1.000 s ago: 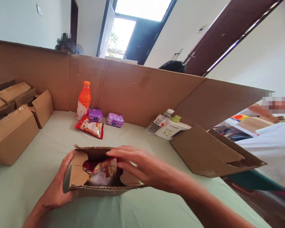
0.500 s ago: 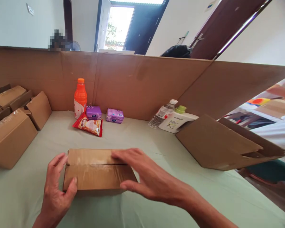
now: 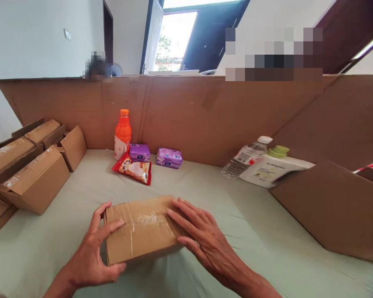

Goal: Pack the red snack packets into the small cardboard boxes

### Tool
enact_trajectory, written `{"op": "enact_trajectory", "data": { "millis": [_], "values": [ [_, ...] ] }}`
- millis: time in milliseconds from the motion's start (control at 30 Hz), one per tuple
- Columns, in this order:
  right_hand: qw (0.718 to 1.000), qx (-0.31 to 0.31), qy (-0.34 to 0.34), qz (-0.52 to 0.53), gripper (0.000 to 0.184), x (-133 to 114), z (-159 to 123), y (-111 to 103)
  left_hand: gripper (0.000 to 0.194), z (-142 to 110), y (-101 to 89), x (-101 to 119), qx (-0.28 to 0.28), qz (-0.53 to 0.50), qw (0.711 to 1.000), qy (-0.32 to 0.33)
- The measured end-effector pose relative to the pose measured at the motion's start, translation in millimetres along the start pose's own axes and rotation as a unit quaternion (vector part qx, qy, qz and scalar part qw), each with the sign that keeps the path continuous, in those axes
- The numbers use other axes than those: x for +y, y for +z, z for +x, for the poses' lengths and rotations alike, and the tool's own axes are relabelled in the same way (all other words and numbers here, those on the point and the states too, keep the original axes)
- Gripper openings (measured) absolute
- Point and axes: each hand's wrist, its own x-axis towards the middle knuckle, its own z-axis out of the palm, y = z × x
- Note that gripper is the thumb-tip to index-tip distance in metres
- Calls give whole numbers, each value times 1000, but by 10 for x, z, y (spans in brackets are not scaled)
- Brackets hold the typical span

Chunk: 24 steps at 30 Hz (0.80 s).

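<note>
A small brown cardboard box (image 3: 143, 231) sits slightly turned before me, a face with a crinkled strip of clear tape upward. My left hand (image 3: 95, 248) grips its left end, thumb along the near edge, one finger across the top and another at the far corner. Against the right end rests my right hand (image 3: 202, 231), fingers over the top edge and thumb lower at the side. Beyond the box lie a red snack bag (image 3: 133, 169) and two purple tissue packs (image 3: 169, 157), (image 3: 139, 152), beside an upright orange bottle (image 3: 123, 134).
Several cardboard boxes (image 3: 37, 182) cluster at the left. On the right, a clear water bottle (image 3: 245, 159) and a white bottle with a green cap (image 3: 267, 171) lean near a larger open box (image 3: 332, 207). A cardboard wall (image 3: 186, 107) runs behind the pale green cloth (image 3: 236, 211).
The box has been turned, so its seamed face no longer points up and a taped face does. Both hands have closed in on its ends. The view has swung right.
</note>
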Motion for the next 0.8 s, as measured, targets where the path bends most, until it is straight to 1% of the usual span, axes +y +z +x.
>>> {"op": "enact_trajectory", "data": {
  "millis": [67, 100, 167, 233, 300, 333, 367, 433, 500, 600, 667, 733, 800],
  "values": [
    [998, 46, 26, -14, 49, 33, 118, 140, 70, -144, 53, 16, 88, 63, 994, -20],
    [997, 67, 42, -8, 48, 33, 188, 229, 64, -201, 56, -2, 134, 96, 986, -30],
    [993, 93, 70, 23, 43, -1, 317, 454, 52, -254, 11, -98, 225, 163, 959, -50],
    [990, 93, 91, 56, 37, -71, 400, 736, 44, -205, -78, -256, 308, 223, 923, -67],
    [988, 73, 107, 83, 34, -163, 417, 1043, 45, -48, -172, -448, 381, 262, 882, -89],
    [987, 61, 111, 95, 34, -214, 402, 1190, 48, 68, -211, -550, 407, 273, 866, -103],
    [987, 47, 114, 104, 34, -264, 374, 1323, 50, 206, -242, -652, 424, 280, 853, -117],
    [986, 17, 121, 114, 35, -355, 298, 1531, 53, 535, -283, -850, 437, 287, 841, -143],
    [986, -5, 125, 114, 34, -420, 220, 1646, 54, 910, -307, -1033, 438, 288, 836, -162],
    [984, -13, 132, 117, 34, -455, 149, 1683, 56, 1473, -357, -1275, 437, 285, 829, -199],
    [983, -11, 134, 129, 33, -444, 139, 1666, 60, 1783, -413, -1414, 435, 285, 824, -227],
    [980, -11, 131, 146, 34, -420, 158, 1639, 68, 1989, -473, -1513, 429, 289, 819, -250],
    [977, -17, 134, 163, 35, -402, 199, 1598, 81, 2060, -492, -1524, 417, 294, 818, -265]
  ]
}}
